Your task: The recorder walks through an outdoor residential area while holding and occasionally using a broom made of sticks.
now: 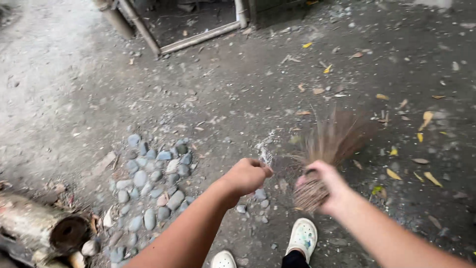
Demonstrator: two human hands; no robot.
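Observation:
My right hand (pixel 328 187) grips a bundle of thin brown sticks, a stick broom (pixel 331 144), near its bound end. The bristles fan out up and to the right over the dirt ground and look blurred. My left hand (pixel 246 175) is a loose fist just left of the broom with nothing visible in it. Yellow fallen leaves (pixel 426 119) lie scattered on the ground beyond the bristles. My two white shoes (pixel 302 237) show at the bottom edge.
A patch of grey and blue pebbles (pixel 148 183) is set in the ground at the left. A hollow log (pixel 44 228) lies at the bottom left. Bamboo poles (pixel 198 37) form a frame at the top.

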